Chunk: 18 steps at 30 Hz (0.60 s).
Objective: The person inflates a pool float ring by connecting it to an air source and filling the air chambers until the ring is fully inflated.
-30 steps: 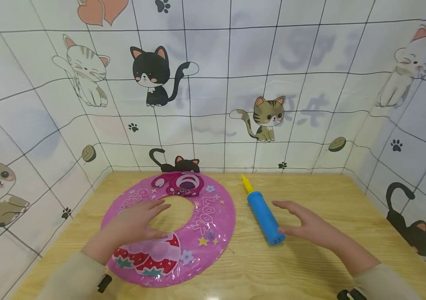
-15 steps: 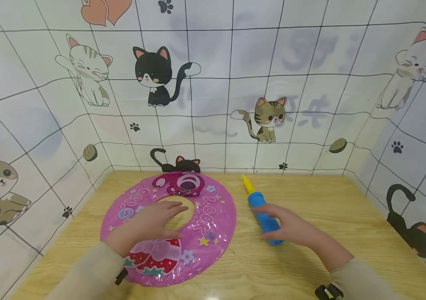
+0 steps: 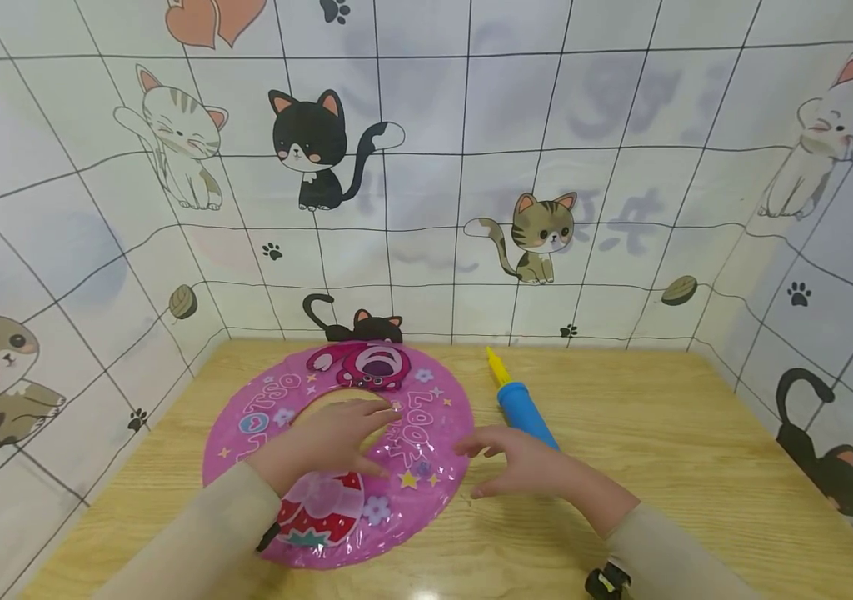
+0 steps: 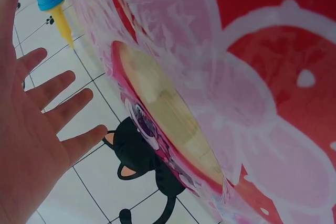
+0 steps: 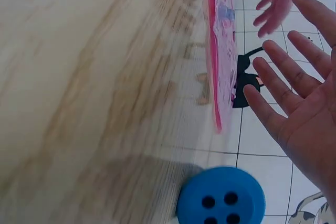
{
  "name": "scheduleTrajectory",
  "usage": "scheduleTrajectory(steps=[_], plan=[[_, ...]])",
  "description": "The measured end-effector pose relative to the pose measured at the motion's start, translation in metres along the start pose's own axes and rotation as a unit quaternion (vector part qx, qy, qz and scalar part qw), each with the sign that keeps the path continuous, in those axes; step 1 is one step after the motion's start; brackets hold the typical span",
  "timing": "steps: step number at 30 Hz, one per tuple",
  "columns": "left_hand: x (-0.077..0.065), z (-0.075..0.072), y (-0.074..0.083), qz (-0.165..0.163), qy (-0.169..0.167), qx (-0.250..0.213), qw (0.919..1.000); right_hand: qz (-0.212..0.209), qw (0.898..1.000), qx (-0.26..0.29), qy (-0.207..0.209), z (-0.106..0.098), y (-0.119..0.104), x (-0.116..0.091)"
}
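Ring (image 3: 430,417): laid flat, left of centre
Left hand (image 3: 327,442): held nearer, above it
Right hand (image 3: 522,467): poised at its right edge
Grip: nothing held, both hands spread

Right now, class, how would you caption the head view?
Left hand over pink printed ring, right hand near blue pump.

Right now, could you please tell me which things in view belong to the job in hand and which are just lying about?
Seemingly the job's:
pink swim ring, below the left hand
blue pump with yellow tip, near the right hand

Seemingly just surroundings:
wooden table
cat-print wall covering
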<state>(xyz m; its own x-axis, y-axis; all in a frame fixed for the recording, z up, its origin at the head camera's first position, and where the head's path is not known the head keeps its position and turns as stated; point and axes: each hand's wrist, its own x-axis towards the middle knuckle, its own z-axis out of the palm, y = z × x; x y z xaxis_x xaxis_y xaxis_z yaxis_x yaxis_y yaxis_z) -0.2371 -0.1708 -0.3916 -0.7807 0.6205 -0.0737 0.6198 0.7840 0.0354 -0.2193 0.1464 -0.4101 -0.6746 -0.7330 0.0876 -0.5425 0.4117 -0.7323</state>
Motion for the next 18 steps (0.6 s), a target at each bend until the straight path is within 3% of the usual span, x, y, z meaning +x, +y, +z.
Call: scheduleTrajectory(steps=[9,13,18], plan=[[0.02,0.012,0.002,0.016,-0.053,-0.017,0.9983,0.033,0.998,0.043,-0.031,0.014,0.001,0.025],[0.027,0.016,0.005,0.024,-0.061,-0.014,0.9977,0.046,0.998,0.033,-0.04,0.019,0.001,0.036],[0.033,0.021,0.005,0.058,-0.066,-0.001,0.9961,0.055,0.997,0.041,-0.048,0.024,0.002,0.046]])
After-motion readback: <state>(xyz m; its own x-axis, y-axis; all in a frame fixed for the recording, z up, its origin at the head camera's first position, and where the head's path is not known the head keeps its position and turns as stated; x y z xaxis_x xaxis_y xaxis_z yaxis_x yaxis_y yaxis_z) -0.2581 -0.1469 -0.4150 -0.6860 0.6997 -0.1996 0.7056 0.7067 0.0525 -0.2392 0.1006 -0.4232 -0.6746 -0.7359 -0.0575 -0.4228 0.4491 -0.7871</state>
